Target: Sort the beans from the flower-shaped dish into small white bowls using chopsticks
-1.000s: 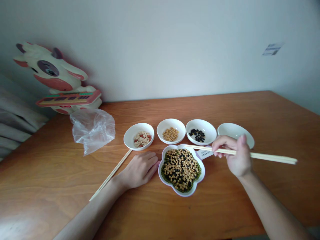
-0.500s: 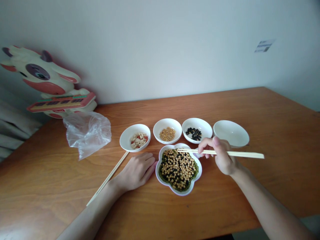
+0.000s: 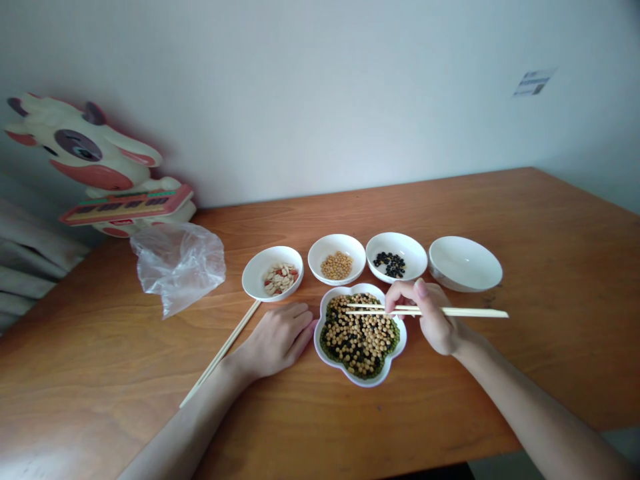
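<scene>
My right hand [image 3: 425,313] holds a pair of light wooden chopsticks [image 3: 465,312], their tips slightly apart over a flower-shaped white bowl [image 3: 320,350]. That bowl is filled with yellow soybeans, black beans and small green beans, mixed together. Whether anything sits between the tips, I cannot tell. My left hand [image 3: 280,337] lies on the table with fingers loosely bent and nothing visible in it, its fingertips at the bowl's left rim. Behind stand small white bowls: one with pale, reddish-edged slices [image 3: 280,278], one with soybeans [image 3: 337,265], one with black beans [image 3: 390,265].
An empty white bowl [image 3: 465,263] stands at the right end of the row. A second pair of chopsticks [image 3: 220,353] lies left, partly beneath my left forearm. A crumpled clear plastic bag [image 3: 183,267] and a cow-shaped toy keyboard [image 3: 125,180] are at the back left.
My right hand has moved left and slightly down, bringing the chopsticks further over the flower-shaped bowl. Their tips have spread apart. My left hand stays by the rim; the view has shifted slightly.
</scene>
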Demonstrator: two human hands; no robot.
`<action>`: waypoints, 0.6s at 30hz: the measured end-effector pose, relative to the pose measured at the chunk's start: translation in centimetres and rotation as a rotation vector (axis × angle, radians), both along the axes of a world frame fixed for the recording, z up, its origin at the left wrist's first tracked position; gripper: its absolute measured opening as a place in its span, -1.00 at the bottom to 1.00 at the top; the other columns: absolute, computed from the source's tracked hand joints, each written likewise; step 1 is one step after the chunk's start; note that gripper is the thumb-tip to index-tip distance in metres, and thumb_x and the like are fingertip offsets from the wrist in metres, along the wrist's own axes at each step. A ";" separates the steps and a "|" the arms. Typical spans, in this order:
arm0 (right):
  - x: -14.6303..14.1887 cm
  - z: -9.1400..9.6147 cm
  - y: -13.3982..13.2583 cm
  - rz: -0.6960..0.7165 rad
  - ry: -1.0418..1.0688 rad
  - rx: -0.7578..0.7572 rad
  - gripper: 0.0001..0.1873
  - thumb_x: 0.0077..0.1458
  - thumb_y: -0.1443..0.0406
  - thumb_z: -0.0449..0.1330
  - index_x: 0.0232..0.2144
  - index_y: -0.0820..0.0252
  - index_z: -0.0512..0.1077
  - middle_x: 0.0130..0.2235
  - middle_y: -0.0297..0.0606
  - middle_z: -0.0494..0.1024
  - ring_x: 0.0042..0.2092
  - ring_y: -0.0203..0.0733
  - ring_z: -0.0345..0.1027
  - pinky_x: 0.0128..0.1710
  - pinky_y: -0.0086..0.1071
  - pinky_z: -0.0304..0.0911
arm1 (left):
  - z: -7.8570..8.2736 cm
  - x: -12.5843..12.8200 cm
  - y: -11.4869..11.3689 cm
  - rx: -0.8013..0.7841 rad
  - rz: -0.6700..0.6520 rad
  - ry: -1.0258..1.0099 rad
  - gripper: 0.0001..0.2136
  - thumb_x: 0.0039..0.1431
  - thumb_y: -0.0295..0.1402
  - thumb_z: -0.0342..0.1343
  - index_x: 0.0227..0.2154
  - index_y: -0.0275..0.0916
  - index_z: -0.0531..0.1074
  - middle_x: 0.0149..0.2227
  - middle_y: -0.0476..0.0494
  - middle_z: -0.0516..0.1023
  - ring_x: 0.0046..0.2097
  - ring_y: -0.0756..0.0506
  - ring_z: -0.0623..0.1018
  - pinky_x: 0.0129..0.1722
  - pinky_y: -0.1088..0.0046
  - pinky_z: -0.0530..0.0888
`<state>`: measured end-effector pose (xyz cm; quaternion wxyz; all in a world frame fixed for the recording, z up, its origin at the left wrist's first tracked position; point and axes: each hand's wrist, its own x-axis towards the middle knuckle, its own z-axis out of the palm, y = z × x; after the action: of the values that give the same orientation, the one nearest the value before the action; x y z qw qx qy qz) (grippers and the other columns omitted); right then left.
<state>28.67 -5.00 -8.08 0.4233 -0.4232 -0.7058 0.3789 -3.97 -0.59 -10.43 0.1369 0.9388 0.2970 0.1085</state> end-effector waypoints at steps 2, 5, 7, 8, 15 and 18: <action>0.0 0.0 0.0 -0.004 -0.002 0.002 -0.24 0.49 -0.06 -0.32 -0.40 0.15 0.51 -0.41 -0.26 0.53 -0.37 -0.18 0.37 -0.32 -0.28 0.21 | 0.0 0.0 0.0 0.003 0.001 -0.007 -0.71 0.51 -0.36 -0.13 -0.37 -0.23 0.35 -0.30 -0.15 0.46 -0.31 -0.09 0.40 -0.28 0.34 0.34; -0.1 -0.2 0.0 -0.017 0.010 0.000 -0.23 0.49 -0.05 -0.31 -0.41 0.14 0.52 -0.43 -0.26 0.53 -0.40 -0.19 0.36 -0.36 -0.29 0.21 | 0.1 0.0 -0.1 0.002 0.001 -0.003 -0.71 0.51 -0.36 -0.13 -0.36 -0.23 0.35 -0.30 -0.14 0.46 -0.30 -0.09 0.41 -0.28 0.35 0.34; -0.2 -0.3 0.0 -0.027 0.024 -0.007 -0.23 0.49 -0.06 -0.31 -0.42 0.14 0.53 -0.44 -0.26 0.53 -0.42 -0.20 0.35 -0.39 -0.29 0.20 | 0.0 0.0 -0.1 0.003 0.005 0.005 -0.70 0.52 -0.35 -0.14 -0.37 -0.23 0.35 -0.31 -0.14 0.46 -0.30 -0.09 0.41 -0.28 0.34 0.33; -0.2 -0.4 0.0 -0.033 0.032 -0.008 -0.22 0.49 -0.06 -0.31 -0.42 0.15 0.53 -0.45 -0.26 0.53 -0.43 -0.20 0.35 -0.40 -0.30 0.20 | 0.0 0.0 -0.1 0.003 0.007 0.010 -0.70 0.52 -0.35 -0.14 -0.38 -0.23 0.34 -0.30 -0.15 0.46 -0.31 -0.09 0.41 -0.28 0.34 0.33; -0.2 -0.6 -0.1 -0.053 0.106 0.048 -0.18 0.46 -0.11 -0.33 -0.45 0.15 0.52 -0.46 -0.24 0.51 -0.43 -0.18 0.35 -0.39 -0.28 0.21 | 0.2 0.0 -0.1 -0.006 0.009 0.018 -0.69 0.53 -0.35 -0.16 -0.37 -0.23 0.34 -0.30 -0.15 0.46 -0.30 -0.09 0.42 -0.27 0.34 0.34; 0.1 -0.6 0.0 -0.055 0.118 0.020 -0.15 0.44 -0.15 -0.37 -0.46 0.15 0.51 -0.48 -0.23 0.49 -0.43 -0.16 0.33 -0.40 -0.27 0.20 | 0.2 0.0 -0.1 -0.007 0.007 0.010 -0.70 0.52 -0.35 -0.15 -0.37 -0.23 0.34 -0.30 -0.15 0.46 -0.30 -0.09 0.42 -0.28 0.34 0.34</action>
<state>28.78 -4.98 -8.68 0.4786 -0.4153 -0.6714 0.3843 -3.95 -0.69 -10.23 0.1385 0.9377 0.3015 0.1034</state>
